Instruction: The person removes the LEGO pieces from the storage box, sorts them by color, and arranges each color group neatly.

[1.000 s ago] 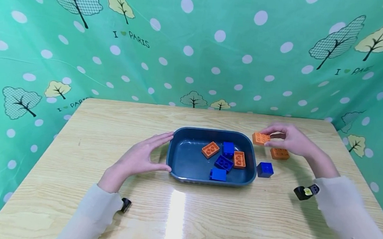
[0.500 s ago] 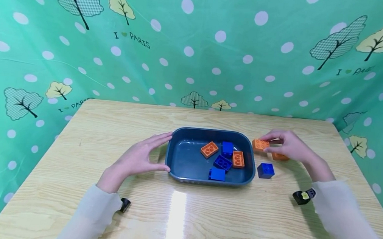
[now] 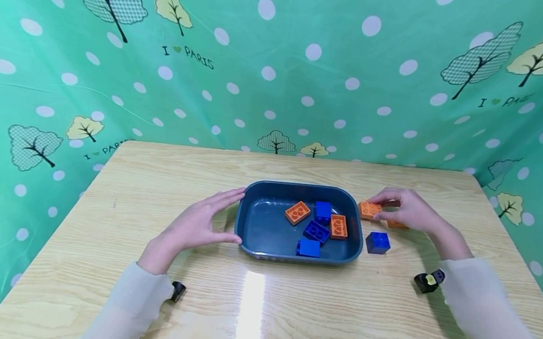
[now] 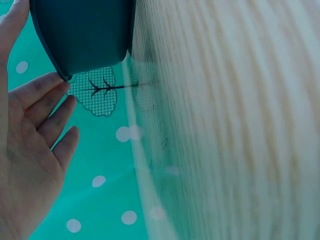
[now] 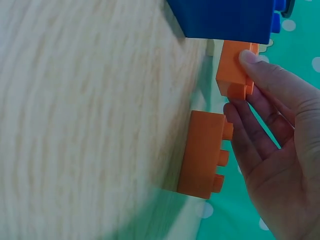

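Note:
My left hand point(image 3: 196, 225) touches the left end of a dark blue rectangular container point(image 3: 263, 228), fingers extended and thumb apart. In the left wrist view, fingertips meet the container's rim point(image 4: 65, 79). To the right of the container, my right hand point(image 3: 409, 209) pinches an orange toy brick point(image 3: 368, 210) between thumb and fingers, low over the table. A second orange brick point(image 5: 202, 155) lies behind that hand, studs up, partly hidden in the head view. Nearer me stands a blue brick point(image 3: 378, 243). Inside the container lie several blue and orange bricks, one being an orange brick point(image 3: 298, 213).
The pale wooden table point(image 3: 181, 312) carries a bright light reflection in front of the container. A green patterned curtain point(image 3: 309, 76) hangs along the back and both sides.
My right hand has lowered the orange brick toward the table beside the container, covering more of the second orange brick. My left hand stays at the container's left end.

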`<move>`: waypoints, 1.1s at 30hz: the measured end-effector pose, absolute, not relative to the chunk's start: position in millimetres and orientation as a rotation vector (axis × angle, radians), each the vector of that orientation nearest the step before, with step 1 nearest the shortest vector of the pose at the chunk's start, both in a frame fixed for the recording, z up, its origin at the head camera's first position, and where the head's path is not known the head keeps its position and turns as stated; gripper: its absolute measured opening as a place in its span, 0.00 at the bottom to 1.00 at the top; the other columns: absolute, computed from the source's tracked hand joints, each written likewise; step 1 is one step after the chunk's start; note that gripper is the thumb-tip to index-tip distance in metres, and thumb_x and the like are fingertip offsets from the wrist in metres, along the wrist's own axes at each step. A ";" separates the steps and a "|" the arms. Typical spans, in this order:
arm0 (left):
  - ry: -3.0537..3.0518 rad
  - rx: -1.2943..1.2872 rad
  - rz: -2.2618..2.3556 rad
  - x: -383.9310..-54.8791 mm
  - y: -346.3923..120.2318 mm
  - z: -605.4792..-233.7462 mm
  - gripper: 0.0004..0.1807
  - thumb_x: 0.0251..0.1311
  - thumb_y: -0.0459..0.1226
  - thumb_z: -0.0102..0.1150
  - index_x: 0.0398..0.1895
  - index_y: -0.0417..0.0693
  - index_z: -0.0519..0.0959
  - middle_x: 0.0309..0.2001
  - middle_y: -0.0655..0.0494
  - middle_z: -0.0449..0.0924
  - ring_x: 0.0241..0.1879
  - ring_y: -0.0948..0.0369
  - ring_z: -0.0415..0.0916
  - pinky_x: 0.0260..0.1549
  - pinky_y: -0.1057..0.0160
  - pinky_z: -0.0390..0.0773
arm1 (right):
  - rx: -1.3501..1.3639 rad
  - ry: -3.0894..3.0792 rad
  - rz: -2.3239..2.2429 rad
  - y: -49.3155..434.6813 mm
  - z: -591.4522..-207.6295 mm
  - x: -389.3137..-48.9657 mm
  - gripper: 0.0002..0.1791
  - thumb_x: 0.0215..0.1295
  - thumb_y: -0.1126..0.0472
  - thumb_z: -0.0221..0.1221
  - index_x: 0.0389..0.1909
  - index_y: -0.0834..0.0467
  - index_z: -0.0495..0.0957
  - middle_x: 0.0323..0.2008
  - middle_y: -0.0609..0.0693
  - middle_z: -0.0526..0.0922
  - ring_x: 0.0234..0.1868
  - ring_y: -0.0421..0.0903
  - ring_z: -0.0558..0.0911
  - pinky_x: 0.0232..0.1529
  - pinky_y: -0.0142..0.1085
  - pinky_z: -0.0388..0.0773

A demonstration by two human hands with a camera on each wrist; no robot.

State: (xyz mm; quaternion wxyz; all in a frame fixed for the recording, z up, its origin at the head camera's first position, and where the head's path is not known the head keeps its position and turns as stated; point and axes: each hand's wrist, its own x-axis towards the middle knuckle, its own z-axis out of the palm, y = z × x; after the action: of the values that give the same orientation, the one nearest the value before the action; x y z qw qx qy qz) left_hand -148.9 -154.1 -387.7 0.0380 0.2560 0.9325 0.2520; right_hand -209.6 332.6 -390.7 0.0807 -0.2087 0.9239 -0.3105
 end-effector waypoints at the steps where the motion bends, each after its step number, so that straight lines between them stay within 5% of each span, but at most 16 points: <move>1: 2.861 0.787 0.773 -148.8 -154.2 -388.0 0.54 0.47 0.64 0.70 0.78 0.60 0.59 0.79 0.63 0.55 0.77 0.51 0.56 0.70 0.39 0.65 | -0.633 2.759 -0.930 332.8 -391.2 -209.6 0.18 0.58 0.61 0.71 0.50 0.56 0.85 0.47 0.52 0.86 0.48 0.46 0.82 0.52 0.44 0.83; 16: 2.868 0.790 0.763 -148.3 -153.5 -387.8 0.54 0.48 0.62 0.71 0.77 0.59 0.59 0.78 0.63 0.56 0.77 0.51 0.57 0.70 0.39 0.65 | -0.671 2.774 -0.869 336.1 -400.0 -212.0 0.18 0.56 0.57 0.73 0.49 0.54 0.86 0.44 0.49 0.87 0.44 0.43 0.81 0.44 0.32 0.79; 33: 2.867 0.792 0.759 -148.9 -154.3 -388.1 0.54 0.48 0.63 0.71 0.77 0.59 0.60 0.79 0.63 0.56 0.77 0.51 0.57 0.70 0.39 0.65 | -0.671 2.770 -0.889 335.6 -395.3 -207.0 0.23 0.59 0.55 0.71 0.55 0.58 0.82 0.52 0.54 0.85 0.53 0.53 0.83 0.55 0.34 0.81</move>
State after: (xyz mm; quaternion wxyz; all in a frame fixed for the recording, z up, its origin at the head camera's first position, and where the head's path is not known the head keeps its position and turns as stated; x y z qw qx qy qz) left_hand -148.9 -154.3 -388.1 0.0357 0.2578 0.9334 0.2472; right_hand -207.0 335.6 -395.3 0.0778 -0.2240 0.9250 -0.2969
